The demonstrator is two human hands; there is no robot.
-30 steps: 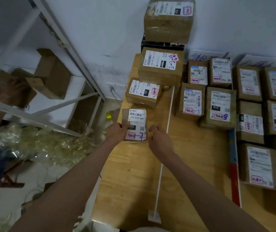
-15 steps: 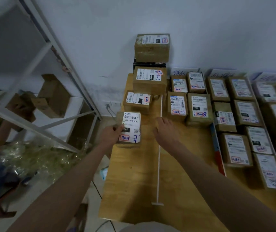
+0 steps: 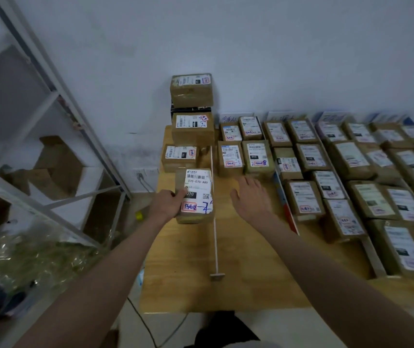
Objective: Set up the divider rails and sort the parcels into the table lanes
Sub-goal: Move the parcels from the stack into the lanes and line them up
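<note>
1. Gripping the labelled parcel (image 3: 196,195) by its left edge, the left hand (image 3: 167,204) is holding it in the leftmost lane of the wooden worktop (image 3: 188,267), just beside the white divider rail (image 3: 214,222).
2. The right hand (image 3: 250,197) is hovering with fingers spread and holding nothing, over the next lane, apart from the parcel.
3. The person is probably best sliding the parcel squarely up behind the parcel with a red-marked label (image 3: 179,158), label facing up.
4. The parcel's right edge is lying against the thin rail, so a sideways shove could well be knocking it out of line.
</note>
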